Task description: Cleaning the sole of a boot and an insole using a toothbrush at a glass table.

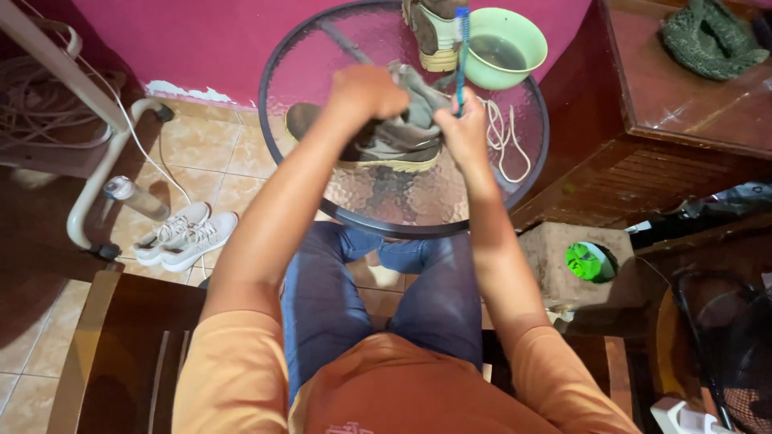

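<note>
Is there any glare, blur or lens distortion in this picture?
Head view: soft glare on the glass table and the wooden cabinet top; right hand with the blue toothbrush slightly blurred; the left hand on the shoe is sharper; wide-angle bending at the edges.

A grey-brown shoe (394,141) with a pale yellow sole lies on its side in the upper middle of the frame, toe to the left, tongue pulled up. A blue toothbrush (461,56) stands nearly upright just right of it.
</note>
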